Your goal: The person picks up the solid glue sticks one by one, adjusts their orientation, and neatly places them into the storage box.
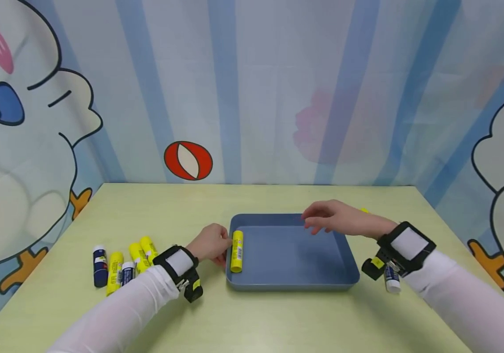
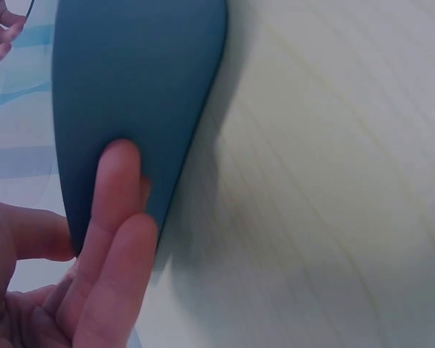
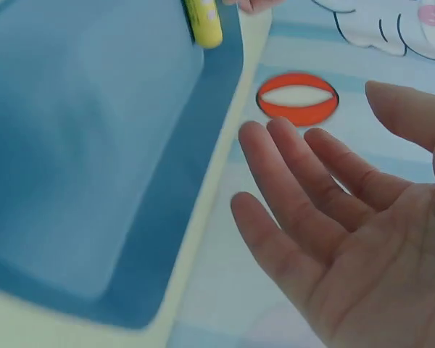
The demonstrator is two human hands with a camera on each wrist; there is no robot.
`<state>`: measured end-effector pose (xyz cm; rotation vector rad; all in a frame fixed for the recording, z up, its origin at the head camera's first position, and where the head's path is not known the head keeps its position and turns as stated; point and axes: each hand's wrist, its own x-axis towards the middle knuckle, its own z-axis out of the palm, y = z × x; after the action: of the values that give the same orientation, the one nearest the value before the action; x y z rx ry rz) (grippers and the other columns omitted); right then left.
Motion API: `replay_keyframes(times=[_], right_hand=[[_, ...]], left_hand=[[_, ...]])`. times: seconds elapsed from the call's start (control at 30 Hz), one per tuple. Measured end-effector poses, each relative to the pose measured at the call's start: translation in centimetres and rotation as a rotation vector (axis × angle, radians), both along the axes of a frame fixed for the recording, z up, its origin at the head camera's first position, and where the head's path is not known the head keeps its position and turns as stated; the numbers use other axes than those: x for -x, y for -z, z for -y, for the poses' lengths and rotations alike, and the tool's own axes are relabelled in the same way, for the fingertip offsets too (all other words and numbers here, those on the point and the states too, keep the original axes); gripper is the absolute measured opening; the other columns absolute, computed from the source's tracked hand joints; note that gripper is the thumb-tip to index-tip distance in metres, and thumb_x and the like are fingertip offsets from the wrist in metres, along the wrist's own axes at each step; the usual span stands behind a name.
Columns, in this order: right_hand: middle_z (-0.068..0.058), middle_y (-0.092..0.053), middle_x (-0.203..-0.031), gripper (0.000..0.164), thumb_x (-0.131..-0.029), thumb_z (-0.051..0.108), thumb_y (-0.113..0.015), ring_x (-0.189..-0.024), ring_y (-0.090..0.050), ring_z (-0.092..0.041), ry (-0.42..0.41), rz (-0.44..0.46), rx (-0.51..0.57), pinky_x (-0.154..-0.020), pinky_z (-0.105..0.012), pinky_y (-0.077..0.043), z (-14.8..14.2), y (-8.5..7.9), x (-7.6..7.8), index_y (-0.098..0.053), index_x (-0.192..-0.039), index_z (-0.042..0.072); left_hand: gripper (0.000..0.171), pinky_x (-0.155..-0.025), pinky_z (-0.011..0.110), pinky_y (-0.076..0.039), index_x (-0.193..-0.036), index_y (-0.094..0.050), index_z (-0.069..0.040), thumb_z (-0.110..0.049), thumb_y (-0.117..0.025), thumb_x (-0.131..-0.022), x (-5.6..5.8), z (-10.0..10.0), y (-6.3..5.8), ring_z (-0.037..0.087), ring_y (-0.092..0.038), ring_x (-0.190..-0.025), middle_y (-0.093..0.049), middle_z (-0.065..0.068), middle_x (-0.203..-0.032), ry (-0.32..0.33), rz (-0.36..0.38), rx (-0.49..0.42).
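A blue-grey tray (image 1: 296,287) lies on the table with one yellow glue stick (image 1: 236,251) along its left inner side. My left hand (image 1: 211,243) holds the tray's left wall: in the left wrist view the fingers (image 2: 119,188) lie against the outer face and the thumb is at the rim. Over the tray's far right corner hovers my right hand (image 1: 333,217), palm down and holding nothing. The right wrist view shows its fingers (image 3: 290,188) loosely spread and slightly bent, beside the tray wall (image 3: 181,188).
Left of the tray, several yellow glue sticks (image 1: 115,272) and navy-and-white ones (image 1: 100,266) stand or lie close together, partly behind my left forearm. A navy stick with a white end (image 1: 392,283) lies under my right wrist. A printed curtain (image 1: 260,98) hangs behind the table (image 1: 269,323).
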<state>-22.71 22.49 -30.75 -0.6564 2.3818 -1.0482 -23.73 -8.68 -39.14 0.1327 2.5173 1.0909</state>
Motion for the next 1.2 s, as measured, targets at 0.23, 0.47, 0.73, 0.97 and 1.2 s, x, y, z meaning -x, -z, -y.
replay_keyframes(times=[0.23, 0.47, 0.73, 0.97, 1.2], right_hand=[[-0.016, -0.051, -0.115, 0.054, -0.090, 0.045, -0.046, -0.094, -0.056, -0.026, 0.181, -0.394, -0.284, -0.075, -0.040, -0.047, -3.5, 0.0, 0.7, -0.046, -0.123, 0.002], [-0.026, -0.041, -0.124, 0.079, -0.084, 0.063, -0.038, -0.084, -0.056, -0.032, 0.305, -0.572, -0.564, -0.061, -0.043, -0.047, -6.9, 1.7, 2.0, -0.039, -0.129, -0.002], [-0.034, -0.043, -0.114, 0.069, -0.086, 0.044, -0.053, -0.092, -0.051, -0.043, 0.363, -0.558, -0.688, -0.066, -0.052, -0.045, -9.5, 4.0, 2.7, -0.038, -0.124, -0.011], [-0.035, -0.046, -0.100, 0.068, -0.084, 0.039, -0.056, -0.076, -0.054, -0.040, 0.412, -0.411, -0.785, -0.057, -0.046, -0.046, -11.6, 6.6, 3.5, -0.038, -0.116, -0.017], [-0.025, -0.052, -0.083, 0.066, -0.085, 0.040, -0.054, -0.067, -0.053, -0.029, 0.425, -0.282, -0.779, -0.053, -0.038, -0.042, -11.6, 7.5, 3.7, -0.039, -0.110, -0.019]], left_hand=[[0.014, -0.045, 0.028, -0.050, -0.078, -0.052, 0.000, -0.010, -0.051, -0.088, -0.1, 0.0, -0.2, 0.020, -0.060, -0.046, -0.059, 0.011, -0.059, 0.005, -0.008, 0.004], [0.015, -0.045, 0.028, -0.049, -0.076, -0.051, 0.000, -0.010, -0.051, -0.088, 0.0, 0.0, -0.1, 0.020, -0.060, -0.046, -0.058, 0.011, -0.059, 0.004, -0.019, 0.010], [0.017, -0.045, 0.028, -0.049, -0.073, -0.051, 0.000, -0.009, -0.050, -0.088, -0.1, 0.0, -0.1, 0.019, -0.059, -0.046, -0.058, 0.011, -0.058, 0.007, -0.027, 0.013], [0.018, -0.044, 0.027, -0.049, -0.072, -0.050, -0.001, -0.010, -0.051, -0.088, -0.2, 0.1, -0.1, 0.019, -0.059, -0.046, -0.058, 0.010, -0.057, 0.014, -0.034, 0.015], [0.019, -0.044, 0.028, -0.049, -0.070, -0.048, -0.001, -0.010, -0.050, -0.087, -0.1, 0.2, -0.1, 0.020, -0.059, -0.046, -0.058, 0.010, -0.056, 0.024, -0.035, 0.001]])
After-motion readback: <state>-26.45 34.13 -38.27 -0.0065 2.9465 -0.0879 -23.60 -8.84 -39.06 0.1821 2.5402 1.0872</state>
